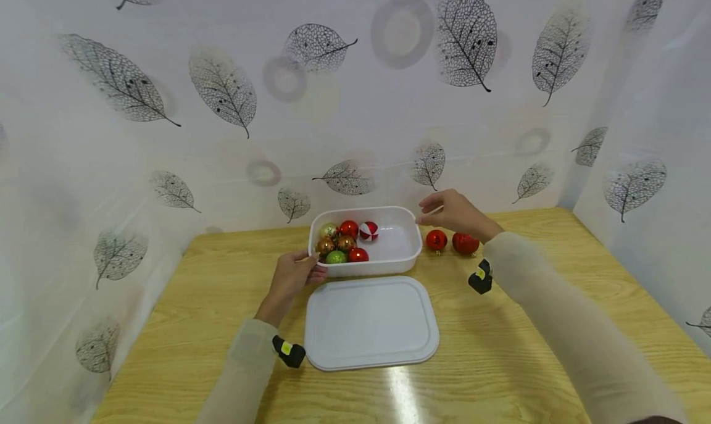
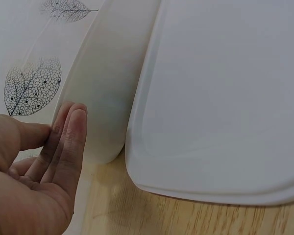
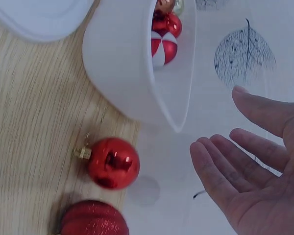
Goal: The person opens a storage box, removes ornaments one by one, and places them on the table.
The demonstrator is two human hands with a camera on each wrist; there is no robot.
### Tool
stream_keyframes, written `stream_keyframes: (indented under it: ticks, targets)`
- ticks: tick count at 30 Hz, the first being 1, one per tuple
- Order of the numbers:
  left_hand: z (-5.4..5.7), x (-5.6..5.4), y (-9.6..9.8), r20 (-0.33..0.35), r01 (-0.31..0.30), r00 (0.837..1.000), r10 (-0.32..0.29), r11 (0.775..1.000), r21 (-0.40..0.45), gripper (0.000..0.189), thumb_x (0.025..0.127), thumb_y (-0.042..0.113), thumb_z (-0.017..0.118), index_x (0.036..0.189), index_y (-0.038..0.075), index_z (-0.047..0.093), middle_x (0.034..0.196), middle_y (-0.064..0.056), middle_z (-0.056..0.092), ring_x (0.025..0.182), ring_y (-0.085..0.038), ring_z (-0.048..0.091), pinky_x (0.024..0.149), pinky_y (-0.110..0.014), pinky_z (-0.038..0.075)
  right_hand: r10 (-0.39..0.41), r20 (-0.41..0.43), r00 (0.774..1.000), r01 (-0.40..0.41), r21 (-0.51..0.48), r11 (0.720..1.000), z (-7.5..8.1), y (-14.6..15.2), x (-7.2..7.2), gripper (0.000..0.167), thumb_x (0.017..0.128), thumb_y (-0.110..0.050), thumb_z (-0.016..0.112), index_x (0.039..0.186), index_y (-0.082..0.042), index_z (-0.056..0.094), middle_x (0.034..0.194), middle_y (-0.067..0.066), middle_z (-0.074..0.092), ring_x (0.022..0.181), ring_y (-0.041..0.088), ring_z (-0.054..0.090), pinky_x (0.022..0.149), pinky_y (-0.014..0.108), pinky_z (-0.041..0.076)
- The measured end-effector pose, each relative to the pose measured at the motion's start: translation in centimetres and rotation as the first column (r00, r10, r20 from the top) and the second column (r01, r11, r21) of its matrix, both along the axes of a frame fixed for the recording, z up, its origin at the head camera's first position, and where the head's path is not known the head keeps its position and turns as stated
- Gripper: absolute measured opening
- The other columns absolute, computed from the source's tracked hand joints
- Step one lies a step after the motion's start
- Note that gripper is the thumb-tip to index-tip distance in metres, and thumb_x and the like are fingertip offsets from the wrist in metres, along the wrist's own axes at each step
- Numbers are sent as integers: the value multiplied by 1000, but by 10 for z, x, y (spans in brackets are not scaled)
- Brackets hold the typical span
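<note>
nearest, a white lid (image 1: 371, 322) is laid before the tub (image 1: 389, 265), which is touched by the relaxed left hand (image 1: 291, 276) and approached at its far right corner by the spread right hand (image 1: 452, 213).

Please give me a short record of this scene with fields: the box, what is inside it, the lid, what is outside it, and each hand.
box: white plastic box, open, on the wooden table
inside: ornament balls grouped at its left end: red, red-and-white, brown, green, pale gold
lid: white lid, flat on the table in front of the box
outside: two red balls on the table right of the box
left hand: left hand with straight fingers against the box's left front wall
right hand: right hand open by the box's right far corner, holds nothing
</note>
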State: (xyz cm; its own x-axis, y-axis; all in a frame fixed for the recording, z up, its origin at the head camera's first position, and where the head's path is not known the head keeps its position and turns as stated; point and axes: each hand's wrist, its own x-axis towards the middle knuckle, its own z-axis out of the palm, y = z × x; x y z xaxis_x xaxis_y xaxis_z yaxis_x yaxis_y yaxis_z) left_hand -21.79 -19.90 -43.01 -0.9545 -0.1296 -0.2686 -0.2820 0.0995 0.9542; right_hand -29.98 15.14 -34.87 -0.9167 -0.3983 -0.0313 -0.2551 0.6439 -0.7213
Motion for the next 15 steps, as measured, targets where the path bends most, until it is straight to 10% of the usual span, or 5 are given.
stream_keyframes:
  ticks: [15]
  targets:
    - [-2,-1,1,-13,-13,1000,13,1000,19,39,105,13,57,138,-8,54,87,-15,74,72,-17,73,72,-29,65,117,18,993,-116,-24,993,-16,-57,0,47,92,-16,76,129,10,61,127,28,63,116,38,63,96,47,58]
